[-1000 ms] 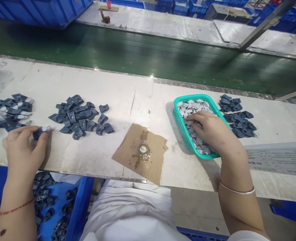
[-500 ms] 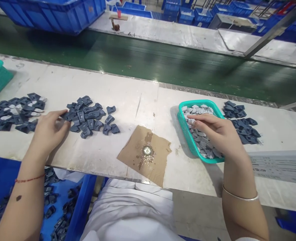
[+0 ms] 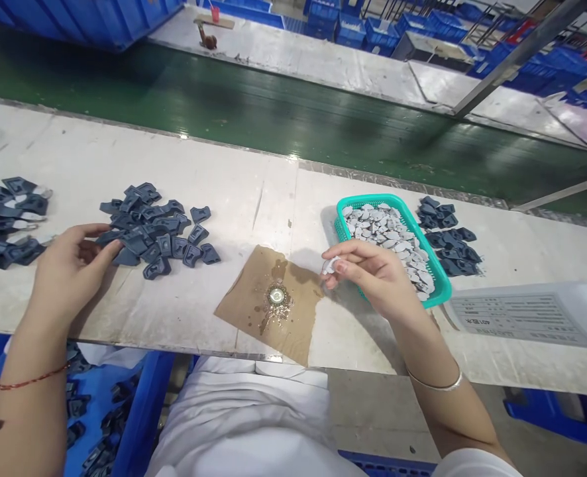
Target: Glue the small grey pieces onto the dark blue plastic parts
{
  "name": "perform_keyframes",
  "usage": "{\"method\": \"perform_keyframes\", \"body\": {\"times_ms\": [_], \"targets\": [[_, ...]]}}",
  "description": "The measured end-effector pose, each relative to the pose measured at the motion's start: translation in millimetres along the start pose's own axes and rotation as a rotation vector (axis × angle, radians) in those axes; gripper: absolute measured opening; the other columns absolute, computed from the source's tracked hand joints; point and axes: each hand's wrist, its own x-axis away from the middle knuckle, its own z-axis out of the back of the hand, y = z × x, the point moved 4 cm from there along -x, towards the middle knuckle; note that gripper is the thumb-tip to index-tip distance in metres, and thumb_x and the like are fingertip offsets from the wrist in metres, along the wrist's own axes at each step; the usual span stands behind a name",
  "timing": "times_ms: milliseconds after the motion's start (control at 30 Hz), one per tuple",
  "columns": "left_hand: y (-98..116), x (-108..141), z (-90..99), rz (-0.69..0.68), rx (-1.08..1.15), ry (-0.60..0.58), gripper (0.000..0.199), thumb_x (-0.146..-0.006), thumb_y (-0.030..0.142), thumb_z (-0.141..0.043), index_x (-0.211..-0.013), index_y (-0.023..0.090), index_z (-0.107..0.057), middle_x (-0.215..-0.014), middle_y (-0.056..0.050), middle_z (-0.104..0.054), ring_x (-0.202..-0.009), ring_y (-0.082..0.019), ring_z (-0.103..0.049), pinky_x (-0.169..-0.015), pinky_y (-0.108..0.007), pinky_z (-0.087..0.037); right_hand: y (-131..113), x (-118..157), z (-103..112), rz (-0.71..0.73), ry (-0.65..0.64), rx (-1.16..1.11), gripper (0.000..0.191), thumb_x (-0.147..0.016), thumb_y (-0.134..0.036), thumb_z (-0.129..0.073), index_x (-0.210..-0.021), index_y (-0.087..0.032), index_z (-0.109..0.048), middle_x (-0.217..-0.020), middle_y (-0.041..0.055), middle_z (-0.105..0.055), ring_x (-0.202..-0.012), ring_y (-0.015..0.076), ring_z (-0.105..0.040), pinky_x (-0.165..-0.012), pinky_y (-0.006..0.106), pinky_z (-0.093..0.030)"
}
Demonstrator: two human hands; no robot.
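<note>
My left hand (image 3: 72, 268) is at the left edge of a pile of dark blue-grey plastic parts (image 3: 164, 228), its thumb and fingers closed around one of them. Between the thumb and fingers of my right hand (image 3: 368, 271) is a small whitish flat piece (image 3: 330, 265), held just right of a brown paper sheet (image 3: 238, 305). On that paper sits a small round metal cap (image 3: 277, 296) with wet spots around it. Behind my right hand a green plastic basket (image 3: 440, 281) holds many similar whitish-grey pieces (image 3: 380, 225).
More dark parts lie at the far left (image 3: 10, 225) and right of the basket (image 3: 450, 248). A white labelled bottle (image 3: 532, 315) lies at the right. Beyond the table runs a green conveyor belt (image 3: 254, 112). A blue bin (image 3: 144, 404) of dark parts stands below left.
My right hand has left the basket and moved left toward the brown paper, carrying a whitish piece. My left hand has closed on a dark part at the pile. The view has shifted slightly right.
</note>
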Motion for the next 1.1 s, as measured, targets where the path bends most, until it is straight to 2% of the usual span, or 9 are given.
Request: {"method": "perform_keyframes", "body": {"times_ms": [133,233,333,433,600,700,767,1000,1100], "targets": [[-8.9,4.8,3.1,0.092,0.21,0.17,0.038,-0.07,0.027,-0.083,-0.105,0.016,-0.074,-0.071,0.004,-0.06,-0.067,-0.014,-0.056,-0.064,-0.024,-0.043,3.7,2.7,-12.2,-0.04,0.048,0.006,0.022,-0.084,-0.039,-0.079,-0.081,-0.019,-0.07,-0.063,0.0003,-0.069,-0.05,0.0108,-0.061,-0.049,0.022,-0.052],[-10.9,14.1,8.0,0.026,0.408,0.337,0.037,-0.067,0.021,-0.083,-0.103,0.014,-0.073,-0.07,0.003,-0.061,-0.063,-0.012,-0.058,-0.06,-0.023,-0.044,9.4,4.0,-21.8,-0.036,0.053,0.114,0.025,-0.087,-0.039,-0.075,-0.078,-0.018,-0.066,-0.062,-0.0005,-0.066,-0.051,0.0101,-0.057,-0.048,0.021,-0.046],[1.3,30.3,9.4,-0.028,0.622,0.369,0.036,-0.067,0.016,-0.081,-0.101,0.013,-0.071,-0.074,0.001,-0.067,-0.063,-0.014,-0.064,-0.057,-0.023,-0.048,18.6,3.9,-31.6,0.003,0.034,0.309,0.023,-0.09,-0.036,-0.071,-0.078,-0.018,-0.065,-0.064,-0.0004,-0.064,-0.054,0.01,-0.054,-0.051,0.022,-0.042],[28.2,54.0,2.9,0.028,0.775,0.22,0.03,-0.07,0.017,-0.079,-0.099,0.014,-0.074,-0.087,-0.004,-0.075,-0.063,-0.013,-0.067,-0.055,-0.023,-0.05,27.9,2.9,-42.7,0.083,-0.026,0.493,0.021,-0.093,-0.032,-0.067,-0.078,-0.017,-0.066,-0.064,-0.0011,-0.063,-0.053,0.0089,-0.05,-0.051,0.022,-0.038],[74.2,100.7,-25.6,0.254,0.873,-0.264,0.029,-0.075,0.034,-0.083,-0.097,0.017,-0.076,-0.107,-0.007,-0.077,-0.084,-0.019,-0.074,-0.066,-0.024,-0.06,32.9,0.5,-58.6,0.286,-0.135,0.678,0.022,-0.098,-0.027,-0.06,-0.078,-0.017,-0.065,-0.064,-0.0023,-0.057,-0.055,0.0086,-0.047,-0.055,0.021,-0.036],[87.8,119.6,-45.9,0.286,0.98,-0.512,0.034,-0.081,0.044,-0.079,-0.103,0.018,-0.076,-0.113,-0.008,-0.076,-0.096,-0.023,-0.075,-0.077,-0.026,-0.062,34.4,-1.5,-63.5,0.333,-0.184,0.75,0.024,-0.1,-0.025,-0.057,-0.079,-0.017,-0.064,-0.065,-0.0025,-0.054,-0.057,0.0097,-0.048,-0.058,0.022,-0.037],[91.6,126.7,-57.9,0.256,1.035,-0.628,0.032,-0.082,0.043,-0.078,-0.104,0.02,-0.076,-0.113,-0.008,-0.076,-0.096,-0.023,-0.075,-0.074,-0.026,-0.062,35.2,-2.2,-65.3,0.35,-0.215,0.783,0.025,-0.101,-0.025,-0.056,-0.078,-0.017,-0.062,-0.065,-0.0023,-0.053,-0.059,0.0104,-0.048,-0.059,0.022,-0.037],[103.2,136.6,-75.0,0.179,1.156,-0.723,0.021,-0.08,0.03,-0.082,-0.091,0.021,-0.068,-0.083,-0.001,-0.077,-0.068,-0.01,-0.067,-0.053,-0.013,-0.051,34.7,-1.2,-64.5,0.35,-0.207,0.775,0.026,-0.1,-0.024,-0.056,-0.076,-0.017,-0.061,-0.064,-0.0026,-0.052,-0.057,0.0099,-0.046,-0.057,0.023,-0.035],[111.4,139.7,-77.0,0.156,1.17,-0.733,0.019,-0.082,0.029,-0.08,-0.095,0.021,-0.068,-0.088,-0.002,-0.077,-0.071,-0.011,-0.068,-0.056,-0.015,-0.052,35.3,-1.2,-60.0,0.265,-0.154,0.651,0.023,-0.098,-0.026,-0.06,-0.077,-0.017,-0.063,-0.064,-0.0022,-0.056,-0.055,0.0092,-0.047,-0.055,0.022,-0.036]]}}
